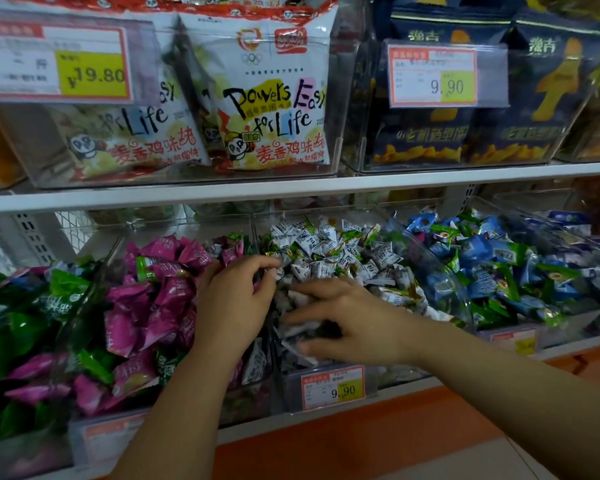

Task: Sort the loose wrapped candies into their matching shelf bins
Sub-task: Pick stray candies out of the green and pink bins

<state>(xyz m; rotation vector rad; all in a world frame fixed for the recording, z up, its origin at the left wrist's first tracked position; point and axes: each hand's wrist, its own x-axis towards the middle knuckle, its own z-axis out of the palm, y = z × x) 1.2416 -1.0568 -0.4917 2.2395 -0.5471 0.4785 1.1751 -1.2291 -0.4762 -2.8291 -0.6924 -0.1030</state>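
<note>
Lower shelf, four clear bins in a row. Far left: green candies (18, 317). Next: pink candies (153, 299), with a few green strays mixed in.

Left hand (236, 299) is over the right edge of the pink bin. Its fingers are curled and the tips sit at the clear divider (255, 230), touching the edge of the white pile. Can't tell if it's pinching a wrapper or holding nothing.

Third bin: white candies (326, 244), some green-wrapped pieces scattered on top. Right hand (347, 317) lies on the near part of this pile, fingers spread and fairly straight, pointing left, with the thumb lower down. White wrappers show between the fingers and it's motion-blurred, no closed grip visible. A 9.90 price tag (333, 386) is on this bin's front.

Fourth bin, right: blue candies (478, 258) with green ones mixed in.

Upper shelf: white snack bags (274, 98) on the left behind a 19.80 label, dark blue bags (465, 133) on the right.
</note>
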